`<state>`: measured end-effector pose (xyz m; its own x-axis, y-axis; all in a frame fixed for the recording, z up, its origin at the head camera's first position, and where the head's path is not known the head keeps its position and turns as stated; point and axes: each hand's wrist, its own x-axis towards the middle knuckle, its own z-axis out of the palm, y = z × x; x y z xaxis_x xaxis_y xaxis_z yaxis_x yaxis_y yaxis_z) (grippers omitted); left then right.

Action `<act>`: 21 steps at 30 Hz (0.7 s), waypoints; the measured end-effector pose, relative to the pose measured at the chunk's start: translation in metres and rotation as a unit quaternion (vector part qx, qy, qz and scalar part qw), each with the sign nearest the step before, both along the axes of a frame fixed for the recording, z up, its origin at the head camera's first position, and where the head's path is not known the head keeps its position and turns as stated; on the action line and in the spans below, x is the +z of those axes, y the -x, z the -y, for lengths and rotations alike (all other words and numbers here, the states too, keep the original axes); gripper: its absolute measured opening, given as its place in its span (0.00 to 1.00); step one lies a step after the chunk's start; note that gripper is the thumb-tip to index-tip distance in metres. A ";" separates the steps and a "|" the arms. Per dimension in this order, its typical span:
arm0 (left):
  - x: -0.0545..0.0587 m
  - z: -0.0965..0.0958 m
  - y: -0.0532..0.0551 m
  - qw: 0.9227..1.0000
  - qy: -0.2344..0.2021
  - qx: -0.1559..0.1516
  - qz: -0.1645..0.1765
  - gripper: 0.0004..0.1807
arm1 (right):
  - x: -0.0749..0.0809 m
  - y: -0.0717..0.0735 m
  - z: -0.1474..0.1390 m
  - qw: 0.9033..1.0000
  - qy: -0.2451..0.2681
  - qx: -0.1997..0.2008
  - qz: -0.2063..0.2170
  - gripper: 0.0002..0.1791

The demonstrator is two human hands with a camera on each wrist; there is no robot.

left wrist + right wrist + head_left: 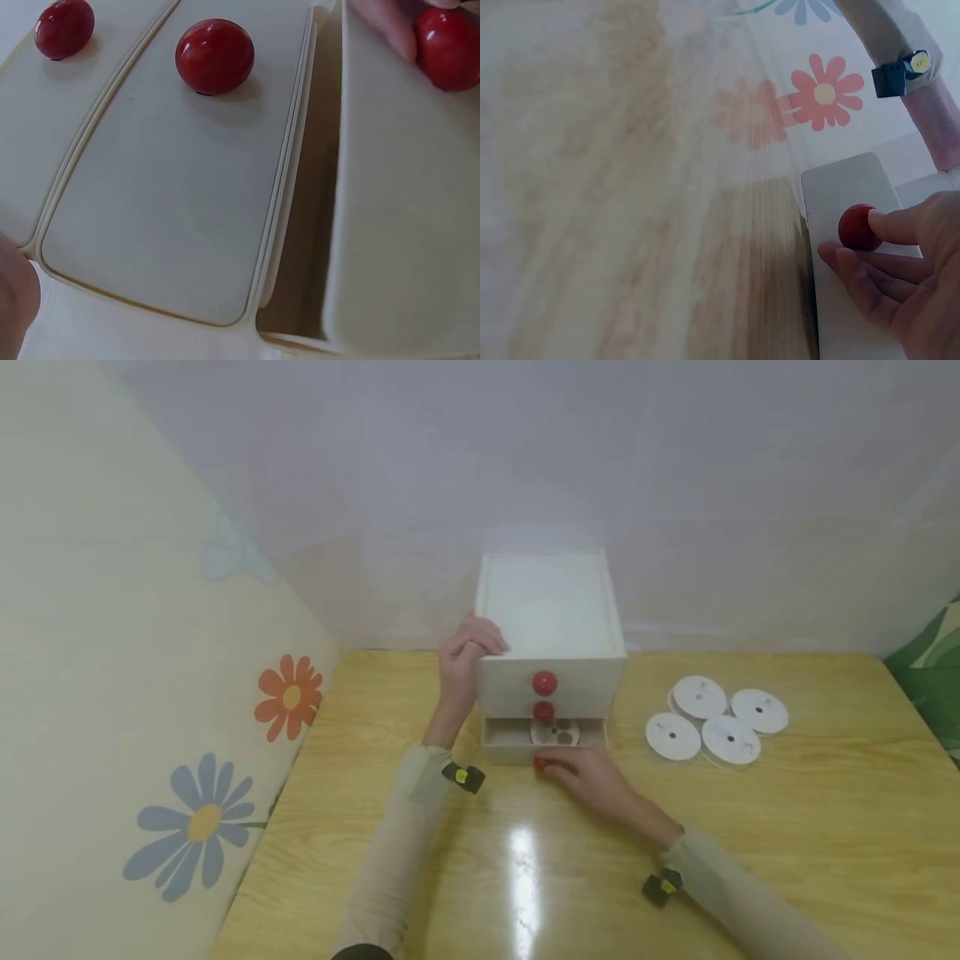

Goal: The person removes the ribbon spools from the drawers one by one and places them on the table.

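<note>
A small white drawer cabinet (551, 606) stands on the table, with red round knobs on its drawers. Its bottom drawer (510, 753) is pulled partway out, and a white spool (555, 732) shows inside. My left hand (471, 652) rests on the cabinet's upper left edge, its fingers lying over the top; only a bit of it shows in the left wrist view. With thumb and fingers, my right hand (600, 781) pinches the bottom drawer's red knob (859, 227). The upper two drawers, with the top knob (544, 682) and the middle knob (215, 56), are closed.
Several white spools (731, 740) lie grouped on the wooden table (825, 827), right of the cabinet. A pale wall (420, 460) stands close behind the cabinet. At the left is a wall panel with a red flower (291, 697) and a blue flower (191, 827).
</note>
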<state>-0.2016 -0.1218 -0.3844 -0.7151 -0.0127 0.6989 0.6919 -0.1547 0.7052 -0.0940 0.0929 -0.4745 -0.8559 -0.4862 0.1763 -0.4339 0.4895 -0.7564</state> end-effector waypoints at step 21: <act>0.000 0.001 0.000 1.000 0.000 0.004 0.001 0.12 | 0.004 -0.031 -0.003 0.999 -0.013 0.041 -0.025 0.15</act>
